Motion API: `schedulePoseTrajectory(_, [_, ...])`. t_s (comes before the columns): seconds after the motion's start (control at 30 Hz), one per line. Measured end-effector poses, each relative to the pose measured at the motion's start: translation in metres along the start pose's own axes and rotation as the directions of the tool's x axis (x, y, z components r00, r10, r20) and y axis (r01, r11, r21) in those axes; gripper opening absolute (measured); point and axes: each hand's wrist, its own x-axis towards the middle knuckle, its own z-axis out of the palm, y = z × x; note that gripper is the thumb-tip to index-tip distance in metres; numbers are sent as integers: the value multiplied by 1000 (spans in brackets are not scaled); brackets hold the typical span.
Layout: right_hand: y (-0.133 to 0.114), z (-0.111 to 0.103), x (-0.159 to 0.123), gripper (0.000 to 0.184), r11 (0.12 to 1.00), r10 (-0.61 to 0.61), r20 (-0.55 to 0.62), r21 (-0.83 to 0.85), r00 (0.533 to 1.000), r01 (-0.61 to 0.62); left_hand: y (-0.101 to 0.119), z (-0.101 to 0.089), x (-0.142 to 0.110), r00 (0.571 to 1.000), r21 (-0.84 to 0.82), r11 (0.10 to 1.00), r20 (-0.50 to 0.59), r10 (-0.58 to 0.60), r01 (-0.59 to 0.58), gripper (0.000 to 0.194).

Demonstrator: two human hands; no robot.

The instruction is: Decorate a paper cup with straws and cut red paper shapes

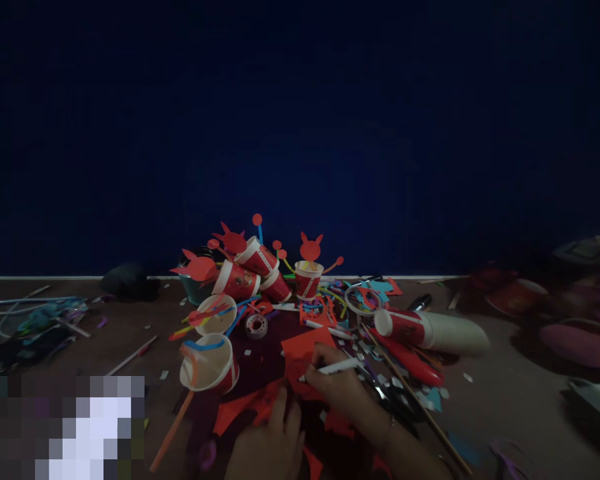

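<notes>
My right hand (333,387) is closed around a white pen (339,366), its tip down on a sheet of red paper (300,348). Fingers stretched forward, my left hand (269,441) rests at the near edge of that sheet, holding nothing I can see. Red paper scraps (240,408) lie beside and beneath the left hand. To the left stands a paper cup (207,367) with blue and orange strips at its rim. Behind it is another cup (215,315) with coloured strips. A roll of tape (256,325) lies just beyond the red sheet.
At the back, red cups with red paper heads are piled, and one cup (307,280) stands upright. A stack of cups (450,331) lies sideways at right, near a long thin stick (420,403) and dark-handled scissors (390,395). Paper bits are scattered about.
</notes>
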Motion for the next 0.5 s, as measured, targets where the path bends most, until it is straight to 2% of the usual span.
schedulePoseTrajectory(0.13, [-2, 1, 0, 15, 1000, -12, 3, 4, 1000, 12, -3, 5, -1, 999, 53, 997, 13, 48, -49, 41])
schedulePoseTrajectory(0.3, [-2, 1, 0, 16, 1000, -1, 19, 2, 1000, 1, -3, 3, -1, 999, 30, 999, 31, 38, -39, 42])
schedulePoseTrajectory(0.5, [-1, 3, 2, 18, 1000, 0, -1, -31, 1000, 0, -3, 5, -1, 999, 43, 998, 2, 36, -36, 39])
